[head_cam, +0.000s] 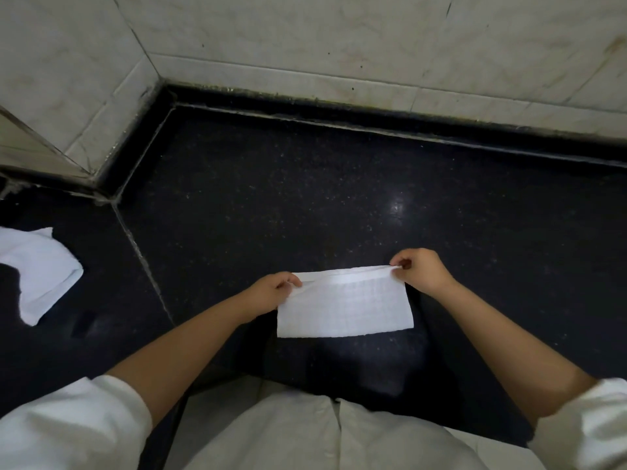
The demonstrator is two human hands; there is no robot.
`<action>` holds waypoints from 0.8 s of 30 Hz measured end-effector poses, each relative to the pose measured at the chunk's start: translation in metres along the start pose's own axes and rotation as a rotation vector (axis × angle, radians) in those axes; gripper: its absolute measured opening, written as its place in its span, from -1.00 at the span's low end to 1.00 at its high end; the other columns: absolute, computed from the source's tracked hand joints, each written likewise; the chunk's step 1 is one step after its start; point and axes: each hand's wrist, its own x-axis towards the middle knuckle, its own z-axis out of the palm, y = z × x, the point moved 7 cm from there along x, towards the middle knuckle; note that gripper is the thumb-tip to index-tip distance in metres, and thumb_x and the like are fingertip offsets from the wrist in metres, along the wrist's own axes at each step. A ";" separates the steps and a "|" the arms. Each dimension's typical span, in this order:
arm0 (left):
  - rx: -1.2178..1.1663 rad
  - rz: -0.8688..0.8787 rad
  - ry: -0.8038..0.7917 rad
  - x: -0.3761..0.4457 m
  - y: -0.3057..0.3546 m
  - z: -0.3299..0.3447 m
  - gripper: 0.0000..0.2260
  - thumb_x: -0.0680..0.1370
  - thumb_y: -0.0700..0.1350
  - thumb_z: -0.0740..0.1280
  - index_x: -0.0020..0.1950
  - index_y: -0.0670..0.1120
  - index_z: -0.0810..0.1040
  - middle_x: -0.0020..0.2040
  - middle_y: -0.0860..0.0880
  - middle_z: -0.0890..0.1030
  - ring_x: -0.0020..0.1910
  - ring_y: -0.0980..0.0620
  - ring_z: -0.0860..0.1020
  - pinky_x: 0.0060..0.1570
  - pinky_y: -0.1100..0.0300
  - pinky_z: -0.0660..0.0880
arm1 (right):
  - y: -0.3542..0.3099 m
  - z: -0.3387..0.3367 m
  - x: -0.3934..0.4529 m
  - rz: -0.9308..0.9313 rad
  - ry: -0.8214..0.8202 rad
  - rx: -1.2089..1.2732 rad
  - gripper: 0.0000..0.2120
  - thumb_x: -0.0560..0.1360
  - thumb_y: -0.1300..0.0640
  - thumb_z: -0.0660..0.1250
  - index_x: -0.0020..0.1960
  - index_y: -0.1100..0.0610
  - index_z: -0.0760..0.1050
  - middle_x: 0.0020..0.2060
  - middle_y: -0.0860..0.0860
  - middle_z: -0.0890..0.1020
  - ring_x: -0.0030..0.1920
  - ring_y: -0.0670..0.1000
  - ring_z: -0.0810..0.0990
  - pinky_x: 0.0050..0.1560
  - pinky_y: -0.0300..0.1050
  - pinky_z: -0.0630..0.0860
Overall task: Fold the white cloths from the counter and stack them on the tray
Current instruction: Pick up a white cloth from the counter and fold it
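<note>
A white cloth (pixel 344 305), folded over into a rectangle, hangs just above the black counter (pixel 271 198) in front of me. My left hand (pixel 271 293) pinches its upper left corner. My right hand (pixel 420 271) pinches the upper right corner, so the top edge is stretched between them. A second white cloth (pixel 37 269) lies crumpled on the counter at the far left, partly cut off by the frame edge. No tray is in view.
Pale tiled walls (pixel 339 45) close the counter at the back and left, meeting in a corner at upper left. A seam runs across the counter at the left. My white sleeves and apron fill the bottom of the view.
</note>
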 end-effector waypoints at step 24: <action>0.656 0.167 0.338 0.017 0.008 -0.017 -0.73 0.61 -0.12 0.16 0.25 -0.17 0.49 0.19 -0.14 0.46 0.17 -0.04 0.45 0.07 0.18 0.42 | -0.009 0.027 0.004 -0.179 0.026 -0.554 -0.69 0.51 0.33 0.13 0.18 0.23 0.51 0.09 0.19 0.53 0.11 0.17 0.46 0.09 -0.05 0.42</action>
